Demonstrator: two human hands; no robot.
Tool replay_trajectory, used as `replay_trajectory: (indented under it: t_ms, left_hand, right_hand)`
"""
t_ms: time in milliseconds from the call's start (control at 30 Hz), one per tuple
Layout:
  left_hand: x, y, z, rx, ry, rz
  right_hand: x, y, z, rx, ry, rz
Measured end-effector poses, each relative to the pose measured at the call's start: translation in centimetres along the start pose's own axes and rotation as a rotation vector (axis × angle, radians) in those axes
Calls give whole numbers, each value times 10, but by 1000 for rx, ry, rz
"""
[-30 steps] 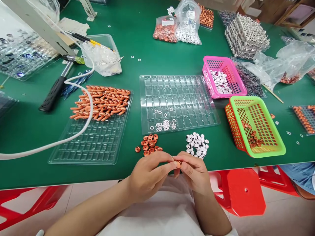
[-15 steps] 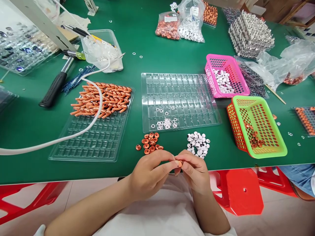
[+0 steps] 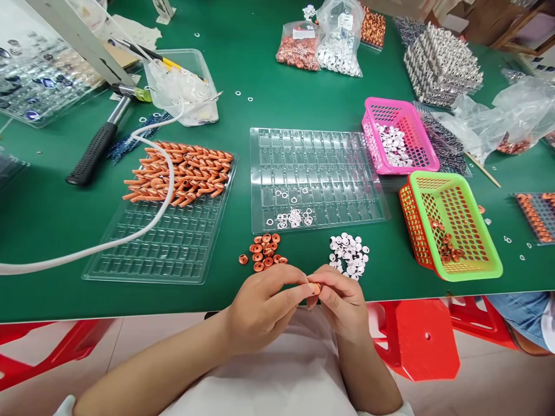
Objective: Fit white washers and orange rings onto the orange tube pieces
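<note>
My left hand (image 3: 260, 309) and my right hand (image 3: 342, 303) meet at the table's near edge, both pinching one small copper ring part (image 3: 316, 287) between their fingertips. Just beyond them lie a small heap of copper rings (image 3: 263, 253) and a heap of white discs (image 3: 349, 249). Past those heaps is a clear compartment tray (image 3: 316, 173) with a few small white washers (image 3: 293, 217) near its front. A second clear tray (image 3: 169, 242) at the left carries rows of copper-coloured finished pieces (image 3: 180, 173).
A green basket (image 3: 451, 228) with copper parts and a pink basket (image 3: 399, 141) with white parts stand at the right. A white cable (image 3: 130, 234) crosses the left tray. A hammer (image 3: 97, 147), a clear tub (image 3: 182, 89) and bags of parts (image 3: 321, 43) lie farther back.
My hands stay pinched on the copper part and have hardly moved. The view has shifted slightly.
</note>
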State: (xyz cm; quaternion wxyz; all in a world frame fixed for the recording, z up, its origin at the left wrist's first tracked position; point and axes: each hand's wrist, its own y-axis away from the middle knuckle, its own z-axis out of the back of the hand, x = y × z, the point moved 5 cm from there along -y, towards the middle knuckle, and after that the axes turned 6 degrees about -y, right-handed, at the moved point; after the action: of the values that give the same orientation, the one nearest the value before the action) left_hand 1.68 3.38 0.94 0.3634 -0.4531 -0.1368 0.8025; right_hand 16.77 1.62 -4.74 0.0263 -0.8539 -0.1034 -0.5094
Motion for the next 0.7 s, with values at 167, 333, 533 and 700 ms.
replay_trajectory:
  t_ms: [167,333,533,700]
  left_hand:
    - [-1,-2,1,-15,0,-14]
    - [-1,-4,3,-10,-2,-10]
    - [-2,-2,3,-22,14,-24]
    - [-3,-1,3,-7,21,-21]
  right_hand:
    - [-1,0,1,-7,21,-3]
    - [-1,0,1,-15,70,-7]
    - [0,1,2,-9,96,4]
    - [-1,1,1,8,84,9]
